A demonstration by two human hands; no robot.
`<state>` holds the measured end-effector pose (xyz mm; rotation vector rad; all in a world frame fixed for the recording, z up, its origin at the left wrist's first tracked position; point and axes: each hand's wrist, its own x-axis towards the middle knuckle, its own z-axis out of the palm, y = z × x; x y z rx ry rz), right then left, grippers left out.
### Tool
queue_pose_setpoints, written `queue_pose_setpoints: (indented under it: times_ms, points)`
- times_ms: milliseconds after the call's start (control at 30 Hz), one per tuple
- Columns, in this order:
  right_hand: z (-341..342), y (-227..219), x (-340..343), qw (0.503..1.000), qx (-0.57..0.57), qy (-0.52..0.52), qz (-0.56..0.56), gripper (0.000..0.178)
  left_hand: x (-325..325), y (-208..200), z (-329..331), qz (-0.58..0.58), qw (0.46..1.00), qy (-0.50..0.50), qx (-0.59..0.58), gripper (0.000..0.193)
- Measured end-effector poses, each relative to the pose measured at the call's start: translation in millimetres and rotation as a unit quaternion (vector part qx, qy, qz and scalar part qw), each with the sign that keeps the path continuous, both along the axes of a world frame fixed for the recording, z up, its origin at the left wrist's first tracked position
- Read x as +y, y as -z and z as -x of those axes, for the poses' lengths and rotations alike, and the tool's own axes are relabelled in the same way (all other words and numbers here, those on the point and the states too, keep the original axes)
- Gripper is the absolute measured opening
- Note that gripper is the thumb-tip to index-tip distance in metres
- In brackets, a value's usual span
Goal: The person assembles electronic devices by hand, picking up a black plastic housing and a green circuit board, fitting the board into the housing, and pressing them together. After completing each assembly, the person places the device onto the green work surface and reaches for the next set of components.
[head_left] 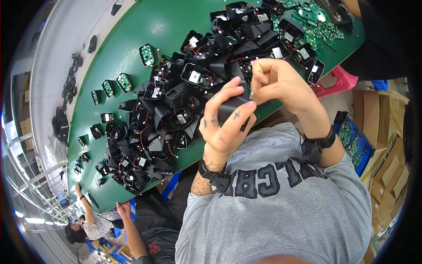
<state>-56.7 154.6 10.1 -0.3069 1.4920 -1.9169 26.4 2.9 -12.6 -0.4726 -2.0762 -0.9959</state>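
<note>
My left hand (226, 127) is wrapped round a black plastic housing (229, 107), held just above the near edge of the bench. Close beside it, my right hand (281, 86) has thumb and forefinger curled into a pinch at the housing's right side. What lies between those fingertips is too small to make out. Behind both hands spreads a large heap of black housings (176, 94), many with red wires and a pale square part inside. One open housing (196, 76) with a white square faces up just beyond my left fingers.
Bare green circuit boards (312, 22) are piled at the far right of the green bench (145, 22). Several board-filled housings (124, 82) stand apart on the left. A pink stool (336, 82), a blue tray of boards (354, 141) and cardboard boxes (389, 171) are on the right. Another person's hand (124, 210) touches the bench at lower left.
</note>
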Motion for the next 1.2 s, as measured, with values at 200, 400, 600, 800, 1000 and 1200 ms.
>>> queue_pose_setpoints:
  times_ms: [200,400,600,800,1000,1200]
  points:
    - [-17.9,16.6,-2.8,0.996,-0.067,0.044,0.043,0.017,3.0,11.3,0.0,-0.117,0.992,-0.011,-0.044,0.047]
    - [-22.7,9.0,-6.5,0.997,0.054,0.05,-0.009,0.008,5.8,14.9,2.2,-0.148,0.988,-0.033,0.009,0.045]
    - [-25.9,13.0,-6.4,0.995,0.075,0.067,0.014,0.007,7.0,11.2,-0.1,-0.124,0.99,-0.054,0.025,0.042]
    - [-26.2,19.1,-10.4,0.995,-0.014,0.047,0.088,0.007,7.5,10.7,-2.7,-0.106,0.993,-0.043,0.037,0.042]
    - [-17.8,14.0,-10.8,0.998,0.016,0.067,-0.003,0.013,1.3,18.5,-2.1,-0.262,0.963,0.05,-0.042,0.048]
    - [-21.3,12.2,-5.1,0.99,0.113,0.062,-0.051,0.02,-4.0,1.4,-2.0,-0.328,0.934,0.041,-0.139,0.052]
